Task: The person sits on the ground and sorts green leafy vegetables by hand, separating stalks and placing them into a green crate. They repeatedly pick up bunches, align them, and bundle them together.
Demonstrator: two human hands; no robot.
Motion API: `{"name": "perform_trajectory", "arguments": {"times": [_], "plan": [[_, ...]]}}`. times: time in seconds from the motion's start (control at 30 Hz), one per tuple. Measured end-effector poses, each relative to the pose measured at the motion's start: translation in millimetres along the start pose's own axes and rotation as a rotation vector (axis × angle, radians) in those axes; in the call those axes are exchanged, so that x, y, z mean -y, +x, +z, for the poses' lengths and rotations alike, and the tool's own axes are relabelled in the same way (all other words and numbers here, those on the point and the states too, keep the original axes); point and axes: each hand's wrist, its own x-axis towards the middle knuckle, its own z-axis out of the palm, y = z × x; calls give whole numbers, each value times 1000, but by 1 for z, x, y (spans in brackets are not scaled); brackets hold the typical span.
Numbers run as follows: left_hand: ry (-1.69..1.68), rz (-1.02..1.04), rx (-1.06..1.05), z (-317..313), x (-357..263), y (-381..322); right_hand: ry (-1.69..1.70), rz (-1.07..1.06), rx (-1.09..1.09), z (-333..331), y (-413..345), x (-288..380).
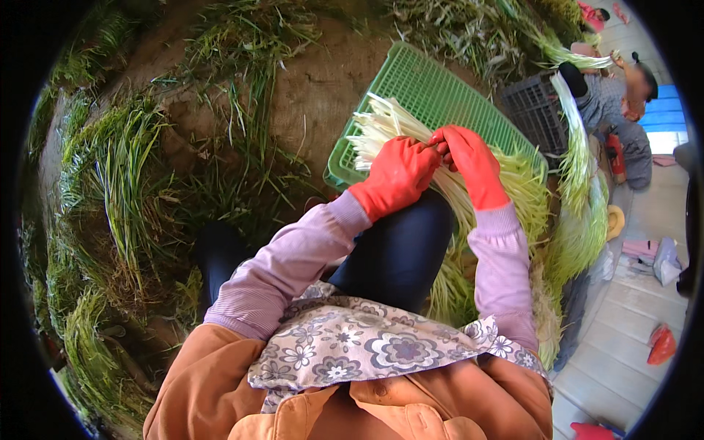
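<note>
Both my hands wear red rubber gloves and meet over a bunch of pale, blanched chive-like stalks (379, 129). My left hand (399, 175) grips the bunch from the near side, its fingers closed around it. Fingertips of my right hand (467, 165) are bent in against the bunch, touching the left hand's fingers; whatever lies between the tips is hidden. White stalk ends point up-left, and the yellow-green leaves (520, 190) spread to the right, under and past my right wrist. Beneath the bunch sits an upturned green plastic crate (421, 74), just beyond my knee (399, 247).
Green leafy plants with roots (129, 209) lie heaped on the soil at left. A dark plastic crate (533, 113) stands at right, near a long pale bunch of stalks (577, 181). Another person (610, 99) sits beyond, holding stalks. A tiled floor (610, 330) runs along the right.
</note>
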Motion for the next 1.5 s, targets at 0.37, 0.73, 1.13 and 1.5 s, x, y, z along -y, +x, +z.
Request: {"name": "perform_trajectory", "arguments": {"times": [0.37, 0.73, 1.13, 1.5], "plan": [[-27, -378, -38, 9, 26, -13, 639, -183, 407, 36, 38, -70], [156, -571, 34, 7, 8, -13, 701, -118, 361, 32, 34, -71], [191, -750, 211, 16, 34, 13, 316, -308, 358, 27, 88, -70], [363, -935, 607, 17, 39, 44, 491, -221, 376, 28, 91, -83]]}}
